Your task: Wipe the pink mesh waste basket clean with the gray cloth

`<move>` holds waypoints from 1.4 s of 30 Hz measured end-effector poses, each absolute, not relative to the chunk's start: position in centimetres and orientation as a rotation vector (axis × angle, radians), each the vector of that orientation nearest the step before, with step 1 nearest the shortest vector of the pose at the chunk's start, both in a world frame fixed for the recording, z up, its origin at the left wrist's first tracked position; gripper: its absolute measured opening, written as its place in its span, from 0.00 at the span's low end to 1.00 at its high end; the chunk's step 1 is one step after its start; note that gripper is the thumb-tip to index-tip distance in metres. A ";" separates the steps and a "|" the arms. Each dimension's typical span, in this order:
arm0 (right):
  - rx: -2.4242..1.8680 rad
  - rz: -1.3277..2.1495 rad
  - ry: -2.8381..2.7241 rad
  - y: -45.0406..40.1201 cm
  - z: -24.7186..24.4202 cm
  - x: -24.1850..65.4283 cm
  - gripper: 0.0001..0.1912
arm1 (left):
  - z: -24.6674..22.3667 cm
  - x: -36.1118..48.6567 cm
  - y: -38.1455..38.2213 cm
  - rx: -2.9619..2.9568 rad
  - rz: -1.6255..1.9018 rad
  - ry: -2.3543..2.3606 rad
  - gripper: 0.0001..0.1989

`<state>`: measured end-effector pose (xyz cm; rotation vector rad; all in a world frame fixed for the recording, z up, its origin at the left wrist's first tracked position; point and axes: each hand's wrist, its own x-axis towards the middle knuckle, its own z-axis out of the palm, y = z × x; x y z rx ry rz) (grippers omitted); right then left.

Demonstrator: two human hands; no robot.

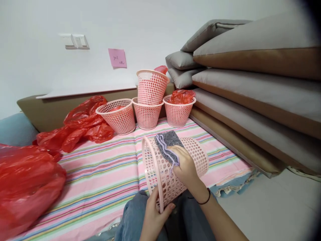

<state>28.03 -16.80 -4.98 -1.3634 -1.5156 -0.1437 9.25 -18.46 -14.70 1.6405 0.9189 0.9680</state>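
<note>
Pink mesh plastic is being handled; the tipped basket (168,184) is being held on its side over the jeans (131,214) and the near edge of the striped cover (100,174), its open end facing left; its rim is being grasped by the fingers of the left hand (156,216); a grey cloth (172,138) with a lilac edge is being pressed to its upper wall under the fingers of the right hand (184,164), though whether it is also being pinched cannot be told. Behind, the way is being blocked by a row of three baskets; red plastic is being held in the left one (120,121) and the right one (177,114), while a fourth basket (151,87), tilted, is being carried by the middle one (147,117). Leftward, the cover is being taken up by a crumpled red bag (82,125) and a nearer red heap (27,187); on the right, space is being walled off by stacked grey-and-brown cushions (250,90); above, a pink note (117,58) is being displayed on the wall near the white switches (75,42).
</note>
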 end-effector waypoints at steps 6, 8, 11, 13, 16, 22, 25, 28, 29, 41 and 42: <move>-1.352 -0.105 -1.493 -19.4 -5.8 27.5 0.31 | -8.5 12.4 -19.8 1.355 1.093 0.835 0.26; -1.349 -0.102 -1.487 -20.1 -6.2 27.7 0.30 | -6.9 13.4 -19.6 1.307 1.129 0.851 0.28; -1.338 -0.105 -1.467 -20.7 -6.5 28.0 0.30 | -6.2 13.8 -18.9 1.421 1.138 0.891 0.25; -1.327 -0.119 -1.465 -20.8 -6.5 28.0 0.31 | -6.3 13.5 -18.3 1.560 1.151 0.894 0.23; -1.325 -0.173 -1.486 -21.0 -6.3 27.8 0.34 | -6.4 12.7 -17.3 1.729 1.147 0.848 0.24; -1.335 -0.265 -1.496 -22.4 -5.2 27.1 0.30 | -5.5 11.4 -16.4 1.872 1.174 0.825 0.23; -1.311 -0.266 -1.425 -22.8 -4.9 26.5 0.26 | -4.2 10.4 -16.0 1.979 1.150 0.746 0.21; -1.313 -0.187 -1.376 -22.6 -5.1 25.4 0.24 | -3.4 9.2 -15.7 2.035 1.144 0.700 0.21; -1.309 -0.162 -1.368 -22.4 -5.2 24.9 0.23 | -3.5 8.7 -15.8 2.016 1.174 0.714 0.21; -1.321 -0.111 -1.522 -24.7 -6.3 19.2 0.27 | -9.6 4.5 -20.2 1.417 1.595 1.030 0.26; -1.331 -0.095 -1.526 -24.8 -6.9 19.2 0.28 | -10.1 4.5 -20.3 1.402 1.564 1.031 0.26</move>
